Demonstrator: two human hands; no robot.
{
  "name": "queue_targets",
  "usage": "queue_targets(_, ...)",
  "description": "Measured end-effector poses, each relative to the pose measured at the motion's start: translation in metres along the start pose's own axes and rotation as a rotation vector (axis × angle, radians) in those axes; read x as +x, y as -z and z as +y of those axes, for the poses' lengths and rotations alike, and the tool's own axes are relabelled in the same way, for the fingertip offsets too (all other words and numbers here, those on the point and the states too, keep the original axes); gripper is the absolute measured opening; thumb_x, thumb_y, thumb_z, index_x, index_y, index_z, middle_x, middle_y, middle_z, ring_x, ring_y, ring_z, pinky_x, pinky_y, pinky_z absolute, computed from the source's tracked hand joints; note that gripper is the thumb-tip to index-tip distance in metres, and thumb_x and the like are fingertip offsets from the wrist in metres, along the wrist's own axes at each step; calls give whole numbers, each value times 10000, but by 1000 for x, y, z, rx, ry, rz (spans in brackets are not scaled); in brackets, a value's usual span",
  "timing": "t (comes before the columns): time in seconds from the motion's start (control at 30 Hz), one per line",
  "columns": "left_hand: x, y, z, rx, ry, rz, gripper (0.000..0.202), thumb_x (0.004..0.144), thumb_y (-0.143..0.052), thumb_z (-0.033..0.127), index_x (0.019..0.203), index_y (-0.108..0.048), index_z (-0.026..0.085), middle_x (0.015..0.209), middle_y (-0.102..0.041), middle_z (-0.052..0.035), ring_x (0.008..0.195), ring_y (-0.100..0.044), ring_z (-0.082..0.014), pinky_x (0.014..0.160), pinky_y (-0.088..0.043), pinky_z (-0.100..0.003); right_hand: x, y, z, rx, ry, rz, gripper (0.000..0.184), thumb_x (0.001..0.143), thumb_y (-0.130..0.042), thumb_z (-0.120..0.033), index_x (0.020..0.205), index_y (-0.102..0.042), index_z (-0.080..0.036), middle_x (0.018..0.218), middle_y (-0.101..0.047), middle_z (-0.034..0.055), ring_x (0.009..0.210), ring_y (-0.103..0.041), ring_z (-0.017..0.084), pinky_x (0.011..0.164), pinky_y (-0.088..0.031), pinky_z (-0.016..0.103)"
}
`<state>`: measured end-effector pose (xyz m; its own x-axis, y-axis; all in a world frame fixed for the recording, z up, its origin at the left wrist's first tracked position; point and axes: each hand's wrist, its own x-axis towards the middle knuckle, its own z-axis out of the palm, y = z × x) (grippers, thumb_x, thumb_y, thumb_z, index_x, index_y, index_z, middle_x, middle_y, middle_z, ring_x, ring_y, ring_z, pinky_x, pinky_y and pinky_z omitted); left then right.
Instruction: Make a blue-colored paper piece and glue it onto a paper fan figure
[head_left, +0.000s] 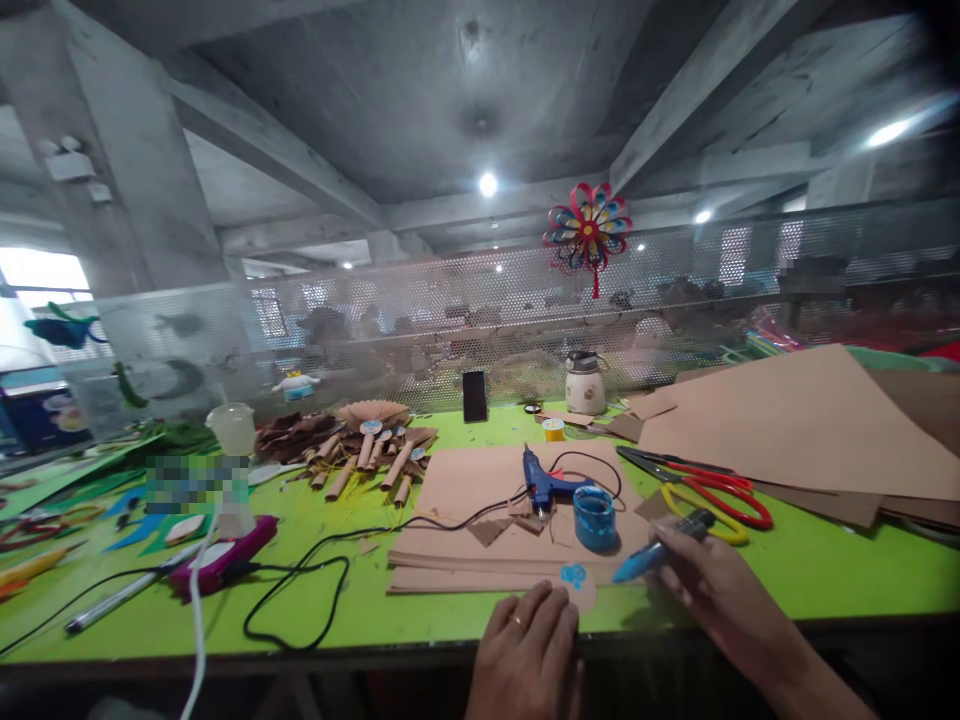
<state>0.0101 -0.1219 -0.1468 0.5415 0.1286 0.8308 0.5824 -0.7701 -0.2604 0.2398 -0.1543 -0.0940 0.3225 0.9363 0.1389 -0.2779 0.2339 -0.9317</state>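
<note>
1. Blue-tipped tool (643,560): pinched in the right hand (705,580), right of the blue-marked disc (576,585).
2. Left hand (525,640): fingers together at the disc's left side, by the worktop's (847,580) near edge; whether this grip pinches anything, I cannot tell.
3. Green surface stretches right, nearer than the red-handled scissors (705,470).
4. Far flask (585,390): markings too blurred to read.

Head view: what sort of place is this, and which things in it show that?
Probably a craft workshop: a glue gun and brown card are in view, and the right hand holds a blue pen.
</note>
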Motion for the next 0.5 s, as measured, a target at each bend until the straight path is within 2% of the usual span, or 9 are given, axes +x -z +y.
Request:
queue_targets(0.1,0,0,1,4,12,16,289,848,-499,267,1085,-640,181,1074,-709,-52,1040,-619,-184,823,-448,-304,3,-1,0,183,-141,-21,216,635,-820,-365,646,-656,-225,464,-468,-45,440,-419,105,539,-511,247)
queue_targets(0.17,0,0,1,16,15,38,282,853,-495,269,1077,-643,182,1080,-705,-49,1034,-618,-187,818,-445,-311,4,-3,-1,252,-179,-15,240,638,-827,-352,622,-633,-211,463,-448,-60,432,-388,82,515,-491,212)
queue_targets(0.3,0,1,1,34,-1,35,267,861,-483,260,1051,-650,174,1058,-703,-57,996,-624,-189,801,-445,-310,5,-9,-7,253,-136,-21,246,672,-806,-353,648,-613,-202,477,-470,-61,442,-387,74,478,-441,188)
queue_targets(0.37,1,2,2,23,-3,36,266,858,-480,247,1047,-649,167,1033,-704,-59,985,-624,-190,800,-445,-309,5,-12,-10,182,-101,-33,254,696,-778,-393,665,-608,-207,472,-488,-50,448,-408,91,466,-425,205)
queue_targets(0.5,2,3,3,10,18,42,265,849,-482,233,1050,-642,166,1012,-697,-66,985,-621,-197,799,-455,-316,4,-18,-13,36,-42,10,320,646,-777,-479,635,-603,-211,434,-492,-29,419,-422,116,428,-394,239)
